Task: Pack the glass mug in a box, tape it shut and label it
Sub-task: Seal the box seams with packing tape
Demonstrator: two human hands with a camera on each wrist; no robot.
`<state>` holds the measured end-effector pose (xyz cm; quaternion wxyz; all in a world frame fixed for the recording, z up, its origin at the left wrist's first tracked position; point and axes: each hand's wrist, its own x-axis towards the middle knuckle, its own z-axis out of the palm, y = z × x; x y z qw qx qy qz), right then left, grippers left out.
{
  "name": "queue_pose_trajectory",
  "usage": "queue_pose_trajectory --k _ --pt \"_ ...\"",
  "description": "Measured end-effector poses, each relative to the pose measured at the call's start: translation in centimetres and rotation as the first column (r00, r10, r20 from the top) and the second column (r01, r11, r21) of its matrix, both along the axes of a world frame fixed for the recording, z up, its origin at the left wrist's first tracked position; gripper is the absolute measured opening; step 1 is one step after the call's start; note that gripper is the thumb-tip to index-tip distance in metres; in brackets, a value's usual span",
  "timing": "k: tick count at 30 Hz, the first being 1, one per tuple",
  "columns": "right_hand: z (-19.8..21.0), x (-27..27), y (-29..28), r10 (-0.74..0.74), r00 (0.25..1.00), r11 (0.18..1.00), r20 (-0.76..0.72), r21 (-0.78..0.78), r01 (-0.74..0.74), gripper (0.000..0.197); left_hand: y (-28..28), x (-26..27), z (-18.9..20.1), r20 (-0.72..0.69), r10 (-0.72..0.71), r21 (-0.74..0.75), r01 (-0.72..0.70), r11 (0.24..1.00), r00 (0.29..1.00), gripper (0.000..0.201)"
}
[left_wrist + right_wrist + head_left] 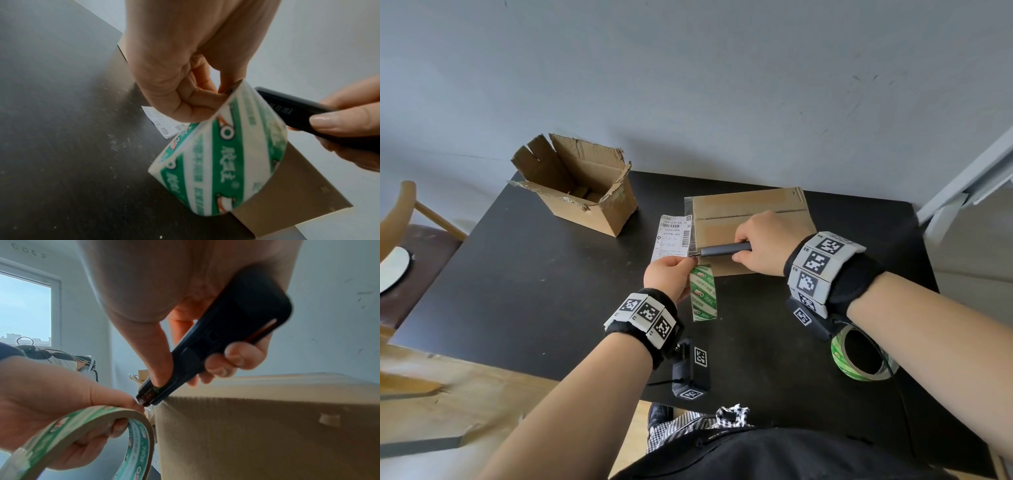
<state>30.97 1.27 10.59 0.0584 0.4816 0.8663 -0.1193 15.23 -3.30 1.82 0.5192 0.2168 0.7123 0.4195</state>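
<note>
My left hand (667, 278) pinches the tape roll (702, 292) taut off the closed box (751, 219) on the table (517, 291); my right hand (763, 241) grips the knife (724, 249), tip at the box's edge. The mug isn't visible, presumably inside. I should keep the strip tight and slice away from my fingers (202, 99), then press it flat. The label (673, 236) lies just beside.

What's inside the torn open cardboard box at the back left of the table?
The torn open brown cardboard box shows only bare cardboard floor and folded inner flaps. No glass mug is visible; its near wall hides part of the floor.
</note>
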Motion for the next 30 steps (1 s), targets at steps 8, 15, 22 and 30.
queue_pose_trajectory --k 8,15,22,30 --pt "0.0 -0.9 0.0 0.008 0.999 1.000 0.035 0.002 -0.009 0.023 0.0 0.0 0.0 0.005 0.004 0.008 -0.004 1.000 1.000 0.017" --pt "0.1 1.0 0.0 -0.046 0.999 0.998 0.010 -0.037 0.046 0.023 -0.1 0.1 0.3 -0.022 -0.038 0.019 0.038 0.999 0.999 0.017" --pt "0.4 0.9 -0.1 -0.060 0.998 0.998 0.013 -0.036 0.061 0.023 -0.3 -0.4 0.7 -0.097 -0.072 0.031 0.075 0.997 0.993 0.019" --pt "-0.1 -0.1 -0.6 -0.060 0.998 0.998 0.021 -0.020 0.060 0.021 -0.5 -0.7 0.8 -0.111 -0.063 0.031 0.067 0.997 0.992 0.018"
